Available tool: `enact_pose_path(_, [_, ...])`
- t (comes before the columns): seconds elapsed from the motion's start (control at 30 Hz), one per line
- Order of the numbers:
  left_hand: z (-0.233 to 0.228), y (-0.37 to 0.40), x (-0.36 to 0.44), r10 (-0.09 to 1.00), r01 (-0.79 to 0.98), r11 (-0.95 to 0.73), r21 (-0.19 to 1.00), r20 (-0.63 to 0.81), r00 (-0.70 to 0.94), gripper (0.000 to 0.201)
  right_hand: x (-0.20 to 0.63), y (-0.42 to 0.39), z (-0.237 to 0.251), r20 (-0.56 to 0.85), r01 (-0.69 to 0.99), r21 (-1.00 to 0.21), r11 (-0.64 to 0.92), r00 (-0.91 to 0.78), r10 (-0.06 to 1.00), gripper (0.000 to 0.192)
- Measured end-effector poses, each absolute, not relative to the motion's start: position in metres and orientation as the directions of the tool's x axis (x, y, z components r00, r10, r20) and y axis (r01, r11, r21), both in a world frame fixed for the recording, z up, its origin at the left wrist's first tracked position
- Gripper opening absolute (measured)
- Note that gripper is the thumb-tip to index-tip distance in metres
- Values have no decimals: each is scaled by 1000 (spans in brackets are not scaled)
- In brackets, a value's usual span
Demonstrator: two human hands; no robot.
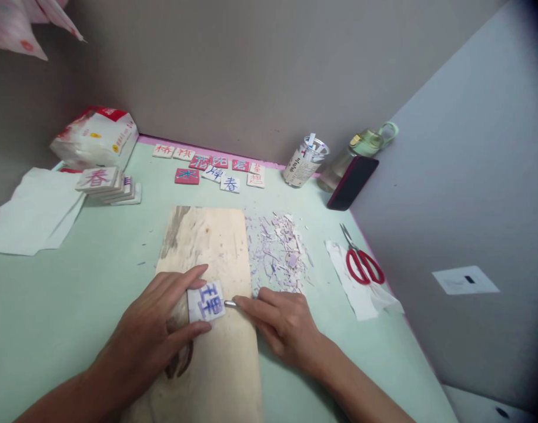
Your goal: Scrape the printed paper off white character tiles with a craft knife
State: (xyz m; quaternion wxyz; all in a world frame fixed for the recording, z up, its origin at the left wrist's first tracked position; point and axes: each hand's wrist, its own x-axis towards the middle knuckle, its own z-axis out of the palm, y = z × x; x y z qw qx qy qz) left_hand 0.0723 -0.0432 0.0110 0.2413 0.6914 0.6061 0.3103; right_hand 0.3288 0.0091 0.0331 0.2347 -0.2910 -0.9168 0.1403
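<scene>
On the wooden board [227,247], my left hand [156,320] grips a small white square tile [213,302] between thumb and fingers. The tile bears a blue-purple character, turned sideways. My right hand [286,323] is closed around a slim carving tool [230,304]. Only the tool's short silvery metal end shows, close to the tile's right edge; my fingers hide the rest of it. Pale and purple shavings [281,249] lie scattered on the table, right of the board.
Several character tiles [187,175] lie at the back, and a stack of tiles [99,179] stands left. Paper sheets [34,205], a tissue pack [96,138], a can [299,167], a bottle [339,170], a phone [354,183] and red-handled scissors [361,264] surround the board.
</scene>
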Motion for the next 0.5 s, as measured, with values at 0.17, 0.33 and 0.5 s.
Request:
enact_pose_path(0.17, [10, -43, 72, 986, 688, -163, 708, 140, 90, 64, 332, 7, 34, 340, 484, -400, 778, -710, 617, 28])
enact_pose_path(0.33, [10, -43, 72, 986, 705, -162, 690, 140, 90, 65, 327, 9, 35, 354, 491, -380, 784, -706, 614, 27])
enact_pose_path(0.5, [9, -43, 72, 986, 717, -161, 679, 143, 85, 67, 320, 4, 35, 391, 519, -339, 784, -680, 620, 28])
